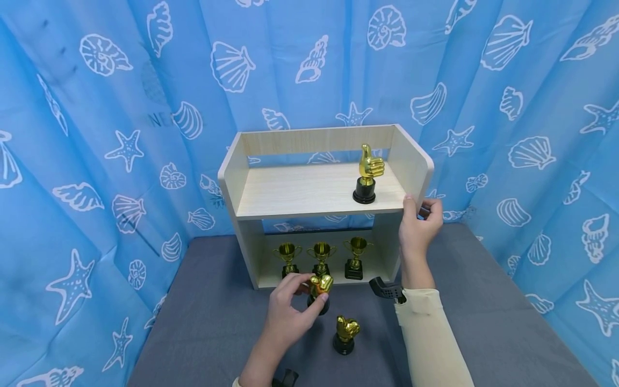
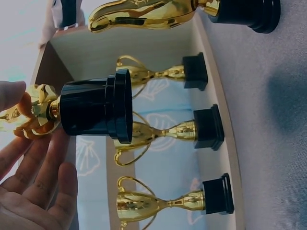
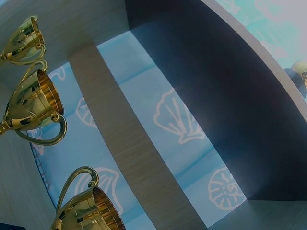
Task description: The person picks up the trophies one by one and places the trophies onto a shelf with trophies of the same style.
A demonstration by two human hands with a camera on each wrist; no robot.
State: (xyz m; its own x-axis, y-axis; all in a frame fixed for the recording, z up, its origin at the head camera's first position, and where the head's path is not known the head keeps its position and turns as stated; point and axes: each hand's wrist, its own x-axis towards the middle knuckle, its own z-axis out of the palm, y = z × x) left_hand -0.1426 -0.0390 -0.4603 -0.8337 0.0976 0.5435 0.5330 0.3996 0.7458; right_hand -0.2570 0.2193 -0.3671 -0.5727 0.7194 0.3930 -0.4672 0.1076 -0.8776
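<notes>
My left hand (image 1: pixel 290 312) pinches a gold thumbs-up trophy (image 1: pixel 320 285) by its top, in front of the lower shelf. In the left wrist view its black base (image 2: pixel 96 108) faces the table side, clear of the surface. My right hand (image 1: pixel 419 228) grips the right side panel of the wooden shelf (image 1: pixel 309 188), thumb at the front edge; the right wrist view does not show this hand. A second thumbs-up trophy (image 1: pixel 345 334) stands on the table close to my left hand. Another thumbs-up trophy (image 1: pixel 366 174) is upright on the upper shelf's right part.
Gold cup trophies stand in a row on the lower level: a left cup (image 1: pixel 287 257), a middle cup (image 1: pixel 321 258) and a right cup (image 1: pixel 355 258). A grey cloth (image 1: pixel 193 322) covers the table. Behind hangs a blue curtain (image 1: pixel 309 102) with seashell prints.
</notes>
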